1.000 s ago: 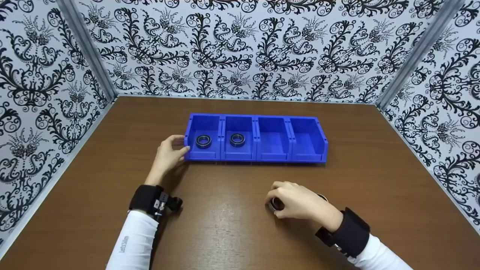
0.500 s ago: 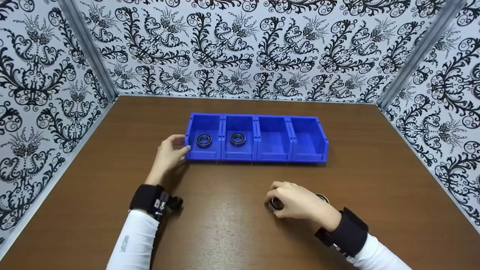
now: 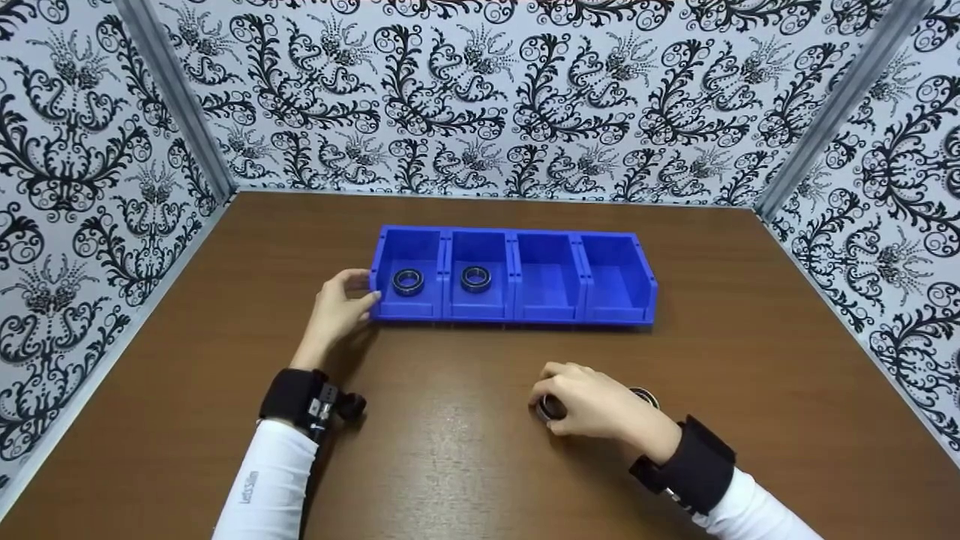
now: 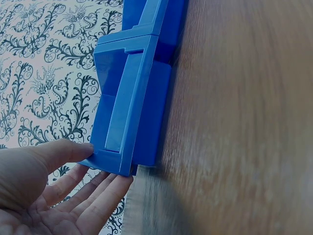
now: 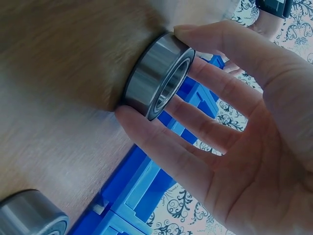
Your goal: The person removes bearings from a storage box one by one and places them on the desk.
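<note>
My left hand [image 3: 334,311] grips the left end wall of a row of blue bins [image 3: 547,313]; in the left wrist view its thumb [image 4: 73,149] lies on the wall's edge. Near the middle right of the table, my right hand [image 3: 592,401] pinches a steel ball bearing [image 5: 151,71] between thumb and fingers, its rim close to the tabletop. A second bearing [image 5: 30,215] lies on the table, mostly hidden behind the right hand in the head view. One bearing [image 3: 407,292] sits in the leftmost bin, another bearing [image 3: 475,289] in the bin beside it.
The bins stand toward the back of a brown wooden table [image 3: 450,465]. Patterned black-and-white panels [image 3: 480,97] with grey metal corner posts [image 3: 176,97] enclose the back and sides. Each wrist wears a black strap [image 3: 292,397] with a camera.
</note>
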A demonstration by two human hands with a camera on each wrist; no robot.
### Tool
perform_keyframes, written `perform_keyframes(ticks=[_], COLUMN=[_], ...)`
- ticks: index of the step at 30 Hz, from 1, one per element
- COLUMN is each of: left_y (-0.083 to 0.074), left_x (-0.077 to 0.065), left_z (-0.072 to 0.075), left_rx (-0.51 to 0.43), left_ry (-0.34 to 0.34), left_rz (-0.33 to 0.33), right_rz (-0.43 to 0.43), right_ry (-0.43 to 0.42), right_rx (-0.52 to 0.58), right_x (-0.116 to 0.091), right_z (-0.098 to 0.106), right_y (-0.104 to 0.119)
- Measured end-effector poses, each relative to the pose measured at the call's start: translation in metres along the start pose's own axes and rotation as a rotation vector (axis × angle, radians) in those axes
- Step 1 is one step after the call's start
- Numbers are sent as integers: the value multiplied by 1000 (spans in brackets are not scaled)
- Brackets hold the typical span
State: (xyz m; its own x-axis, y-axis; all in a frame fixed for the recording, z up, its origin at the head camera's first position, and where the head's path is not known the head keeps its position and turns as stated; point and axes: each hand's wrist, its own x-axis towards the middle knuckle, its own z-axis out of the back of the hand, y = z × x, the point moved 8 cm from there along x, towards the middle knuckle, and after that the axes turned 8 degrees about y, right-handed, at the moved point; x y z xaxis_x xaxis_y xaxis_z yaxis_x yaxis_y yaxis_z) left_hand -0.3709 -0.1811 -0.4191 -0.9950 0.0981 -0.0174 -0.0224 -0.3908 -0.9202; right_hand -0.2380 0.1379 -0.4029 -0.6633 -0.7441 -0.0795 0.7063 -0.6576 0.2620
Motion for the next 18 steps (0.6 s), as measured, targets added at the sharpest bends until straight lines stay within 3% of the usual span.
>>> perform_keyframes(ticks=[18], left_y=[2], left_x=[1], left_z=[1], left_rx=[-2], left_ry=[3], left_rz=[1], right_rz=[-9], right_ry=[-5], right_rx=[-3], right_x=[-1], right_z=[0], right_y=[1])
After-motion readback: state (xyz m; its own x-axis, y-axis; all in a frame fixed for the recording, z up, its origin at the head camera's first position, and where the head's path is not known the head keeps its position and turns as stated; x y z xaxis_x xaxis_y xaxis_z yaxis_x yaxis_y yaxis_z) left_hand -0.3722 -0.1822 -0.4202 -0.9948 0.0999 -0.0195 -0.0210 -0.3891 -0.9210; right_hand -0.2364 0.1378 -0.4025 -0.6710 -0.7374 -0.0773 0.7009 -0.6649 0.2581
